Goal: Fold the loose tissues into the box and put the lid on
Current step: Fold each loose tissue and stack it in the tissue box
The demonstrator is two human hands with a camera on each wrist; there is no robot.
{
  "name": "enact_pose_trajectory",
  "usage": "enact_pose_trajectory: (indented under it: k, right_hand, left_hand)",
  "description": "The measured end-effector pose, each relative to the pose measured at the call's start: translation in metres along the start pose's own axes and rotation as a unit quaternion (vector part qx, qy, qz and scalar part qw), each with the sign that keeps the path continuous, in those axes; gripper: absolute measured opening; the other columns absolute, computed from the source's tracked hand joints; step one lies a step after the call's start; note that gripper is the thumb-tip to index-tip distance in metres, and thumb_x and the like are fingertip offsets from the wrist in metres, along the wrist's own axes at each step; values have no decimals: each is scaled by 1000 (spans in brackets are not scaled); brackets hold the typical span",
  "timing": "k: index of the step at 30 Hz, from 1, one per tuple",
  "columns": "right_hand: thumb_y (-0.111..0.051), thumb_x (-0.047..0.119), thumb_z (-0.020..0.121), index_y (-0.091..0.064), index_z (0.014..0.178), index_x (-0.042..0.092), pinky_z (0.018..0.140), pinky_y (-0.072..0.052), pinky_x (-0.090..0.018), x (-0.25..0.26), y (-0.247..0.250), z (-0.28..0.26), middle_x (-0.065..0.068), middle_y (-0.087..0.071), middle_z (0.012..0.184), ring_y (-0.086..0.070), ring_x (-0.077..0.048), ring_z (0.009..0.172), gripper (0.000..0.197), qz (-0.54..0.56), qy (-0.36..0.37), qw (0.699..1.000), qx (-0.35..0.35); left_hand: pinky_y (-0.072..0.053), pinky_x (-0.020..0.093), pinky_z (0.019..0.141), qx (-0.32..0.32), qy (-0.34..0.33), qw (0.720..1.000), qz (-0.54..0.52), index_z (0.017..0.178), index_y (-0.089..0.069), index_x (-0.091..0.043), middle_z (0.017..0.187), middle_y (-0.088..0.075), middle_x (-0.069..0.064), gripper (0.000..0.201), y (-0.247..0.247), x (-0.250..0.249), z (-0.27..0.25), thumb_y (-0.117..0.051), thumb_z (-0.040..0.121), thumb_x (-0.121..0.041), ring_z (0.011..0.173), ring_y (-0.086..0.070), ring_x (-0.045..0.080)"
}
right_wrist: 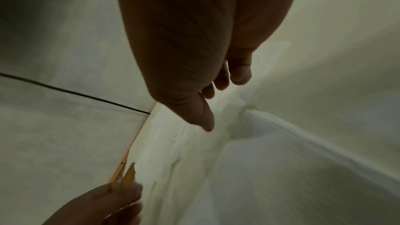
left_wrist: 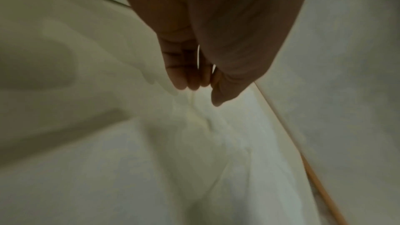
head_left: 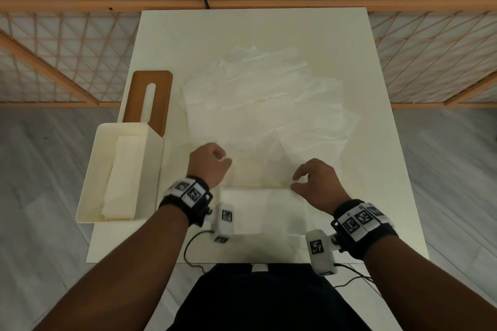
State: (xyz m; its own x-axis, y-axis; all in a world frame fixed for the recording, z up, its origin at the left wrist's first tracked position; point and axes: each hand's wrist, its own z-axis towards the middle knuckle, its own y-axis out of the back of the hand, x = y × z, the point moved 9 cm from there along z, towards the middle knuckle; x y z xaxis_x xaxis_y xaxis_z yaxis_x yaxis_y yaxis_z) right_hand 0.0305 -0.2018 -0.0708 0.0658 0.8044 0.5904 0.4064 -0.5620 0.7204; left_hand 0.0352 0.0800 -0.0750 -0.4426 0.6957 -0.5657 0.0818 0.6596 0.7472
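Your left hand (head_left: 208,162) sits curled over the near left edge of the spread sheet (head_left: 252,158), fingers bunched against the thumb; the left wrist view is blurred, so you appear to pinch that edge, though contact cannot be confirmed. Your right hand (head_left: 314,183) hovers at the far right corner of the folded tissue (head_left: 263,209), thumb and forefinger close together with a small gap; whether they hold paper cannot be told.

The folded tissue lies flat at the table's (head_left: 349,35) near edge, directly in front of you, presumably parked there as the working spot. The loose tissues (head_left: 263,94) remain piled mid-table, overlapping, within reach of both hands.

The tissue box (head_left: 88,196) stands open at the left edge, overhanging it slightly, with a folded stack (head_left: 121,177) already inside. Its brown slotted lid (head_left: 150,99) lies beyond the box, touching it, clear of the opening so loading stays unobstructed. Judged: folding is in progress; the lid comes last.
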Motion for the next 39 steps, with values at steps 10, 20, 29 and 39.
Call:
enact_pose_trajectory:
  k: [10,20,29,39]
  right_hand:
    - [-77,21,81,-71,76,21,60,-37,-8,0,19,12,14,-67,78,-57,3,71,8,101,-60,993,8]
    - [-78,22,80,-73,76,21,63,-43,-18,-7,38,18,10,-70,77,-60,-2,68,7,179,-86,980,1]
    - [-75,55,69,-64,119,22,98,-48,-38,40,10,39,4,-61,131,-55,-17,126,61,565,-127,812,75]
    - [-72,2,80,-70,82,5,84,-55,-45,99,43,30,-18,-72,91,-68,-32,85,4,578,3,812,76]
  left_hand:
    - [-42,30,80,-27,172,980,-92,133,-45,-6,135,-55,12,68,-7,-35,101,-80,80,-31,122,-56,31]
    - [-45,30,60,-64,184,917,-347,120,-55,-21,107,-65,10,44,10,-45,84,-62,78,-9,75,-56,21]
    - [-39,71,101,134,93,827,-538,129,-57,2,132,-58,29,61,48,-72,-5,-59,68,-5,120,-55,51]
    - [-60,35,65,124,85,849,-506,108,-67,-9,99,-74,9,35,68,-28,-48,-57,77,4,86,-72,26]
